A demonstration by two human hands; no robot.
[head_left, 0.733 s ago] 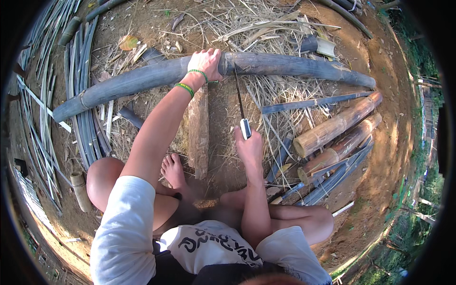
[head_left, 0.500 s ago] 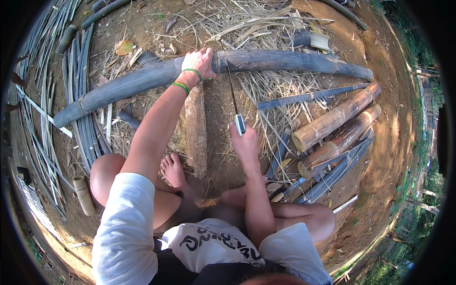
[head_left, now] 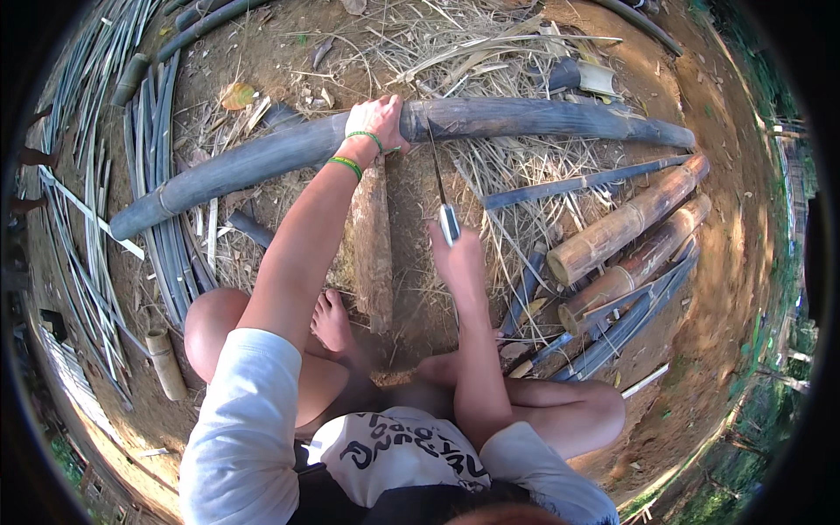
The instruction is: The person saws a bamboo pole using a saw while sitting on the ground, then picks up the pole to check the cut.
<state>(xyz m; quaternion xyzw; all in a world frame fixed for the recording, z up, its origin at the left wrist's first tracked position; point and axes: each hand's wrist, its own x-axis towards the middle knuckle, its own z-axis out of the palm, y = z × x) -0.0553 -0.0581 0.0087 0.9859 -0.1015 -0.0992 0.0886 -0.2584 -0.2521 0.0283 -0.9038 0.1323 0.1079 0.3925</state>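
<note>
In the head view, we have our left hand spread across the dark bamboo pole, its fingers bent over the far side and its thumb on the near side, so the palm clasps the pole from above rather than closing into a fist. The pole lies crosswise in front of us, bowed by the lens, with a rough wooden plank running from beneath it toward our feet. Our right hand is closed around the pale and dark handle of a saw, the fingers folded and mostly hidden from us by the back of the hand. The narrow blade points away from us, and its far end meets the pole just right of our left hand. Two cut bamboo lengths lie on the right, near dark split strips, and dry shavings litter the ground beyond the pole.
</note>
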